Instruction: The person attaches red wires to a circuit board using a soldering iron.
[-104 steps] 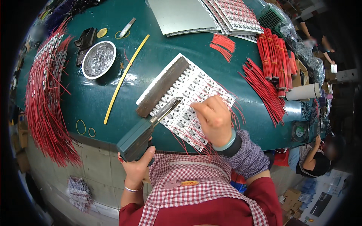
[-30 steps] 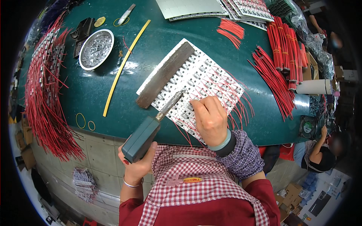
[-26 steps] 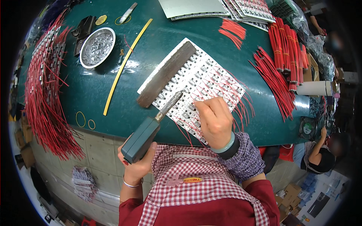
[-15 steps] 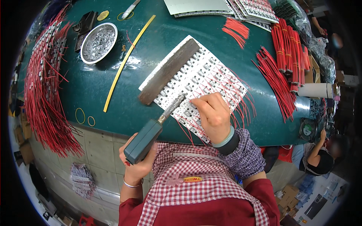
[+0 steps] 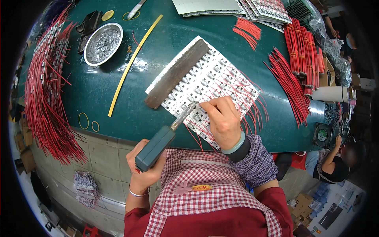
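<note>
My left hand (image 5: 147, 164) is closed round the grey-green handle of a soldering iron (image 5: 156, 148). The iron's metal tip points up and right, over a white circuit board panel (image 5: 219, 67) covered with small metal parts. At that tip, the thumb and forefinger of my right hand (image 5: 224, 120) pinch what looks like a thin red wire, mostly hidden by the fingers. Many red wires (image 5: 258, 106) stick out from the right and near parts of the panel. A dark brown bar (image 5: 177, 73) lies along the panel's upper left side.
A metal bowl (image 5: 87, 55) of silvery scraps and a yellow strip (image 5: 130, 71) lie left of the panel. Wired boards (image 5: 47, 91) drape over the far left. Red wire bundles (image 5: 290, 89) and stacked panels (image 5: 209, 6) occupy the right and back. Another person (image 5: 331, 168) sits at right.
The soldering iron and my left hand have shifted slightly right and down, bringing the tip nearer my right fingertips. My right hand has hardly moved.
</note>
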Demonstrator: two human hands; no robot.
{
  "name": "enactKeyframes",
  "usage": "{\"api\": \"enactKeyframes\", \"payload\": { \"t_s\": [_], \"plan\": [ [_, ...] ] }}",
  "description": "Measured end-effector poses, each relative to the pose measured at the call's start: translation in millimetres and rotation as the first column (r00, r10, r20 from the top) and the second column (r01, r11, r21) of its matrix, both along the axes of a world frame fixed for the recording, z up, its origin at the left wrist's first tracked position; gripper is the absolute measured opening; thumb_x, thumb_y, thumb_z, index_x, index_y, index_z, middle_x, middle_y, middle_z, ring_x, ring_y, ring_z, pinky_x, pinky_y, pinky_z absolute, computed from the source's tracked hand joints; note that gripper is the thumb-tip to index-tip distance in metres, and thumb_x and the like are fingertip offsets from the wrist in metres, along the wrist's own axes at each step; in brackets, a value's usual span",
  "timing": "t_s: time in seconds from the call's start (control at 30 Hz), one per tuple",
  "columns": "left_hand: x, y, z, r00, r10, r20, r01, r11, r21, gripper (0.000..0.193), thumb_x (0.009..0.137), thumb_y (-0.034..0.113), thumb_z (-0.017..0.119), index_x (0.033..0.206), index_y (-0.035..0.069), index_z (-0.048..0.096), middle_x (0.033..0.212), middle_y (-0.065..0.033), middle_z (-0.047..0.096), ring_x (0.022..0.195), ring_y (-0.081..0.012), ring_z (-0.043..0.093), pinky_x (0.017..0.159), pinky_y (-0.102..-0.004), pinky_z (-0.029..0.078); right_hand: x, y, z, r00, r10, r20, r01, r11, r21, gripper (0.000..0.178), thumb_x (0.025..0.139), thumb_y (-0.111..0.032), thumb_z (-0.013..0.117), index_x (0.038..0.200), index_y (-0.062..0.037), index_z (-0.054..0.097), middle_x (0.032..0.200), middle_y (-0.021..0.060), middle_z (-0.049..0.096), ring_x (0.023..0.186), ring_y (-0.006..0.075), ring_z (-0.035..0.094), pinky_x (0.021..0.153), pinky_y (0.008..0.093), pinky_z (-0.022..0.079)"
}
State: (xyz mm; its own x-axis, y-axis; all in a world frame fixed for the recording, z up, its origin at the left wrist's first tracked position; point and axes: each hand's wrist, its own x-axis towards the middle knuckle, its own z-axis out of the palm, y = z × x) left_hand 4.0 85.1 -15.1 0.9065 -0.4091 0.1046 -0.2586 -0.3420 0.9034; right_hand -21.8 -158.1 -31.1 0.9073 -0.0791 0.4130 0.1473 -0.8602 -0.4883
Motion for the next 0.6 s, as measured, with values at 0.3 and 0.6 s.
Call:
{"api": "enactKeyframes", "payload": {
  "t_s": [0.3, 0.6],
  "plan": [
    [-11, 11, -8, 0.996, 0.086, -0.022, -0.087, 0.996, -0.036, 0.017, 0.069, -0.005, 0.071, 0.086, -0.005, 0.068, 0.081, -0.0145, 0.066, 0.065, -0.0248, 0.065, 0.059, -0.0297, 0.051, -1, 0, 1, 1.0, 0.0, -0.001, 0.0, 1.0, -0.024, 0.035, 0.067, 0.012, 0.059, 0.099, -0.0005, 0.066, 0.087, 0.0102, 0.057, 0.082, 0.0274, 0.055, 0.069, 0.0373, 0.049],
    [-9, 8, 1, 0.986, 0.084, -0.143, -0.093, 0.994, -0.06, 0.022, 0.07, -0.006, 0.071, 0.091, -0.007, 0.069, 0.087, -0.0148, 0.068, 0.071, -0.0206, 0.067, 0.064, -0.0288, 0.053, -1, 3, 4, 0.999, -0.029, 0.031, 0.03, 0.998, -0.062, 0.028, 0.069, 0.007, 0.063, 0.095, -0.0011, 0.067, 0.081, 0.008, 0.056, 0.078, 0.0259, 0.055, 0.066, 0.0365, 0.047]
  ]
}}
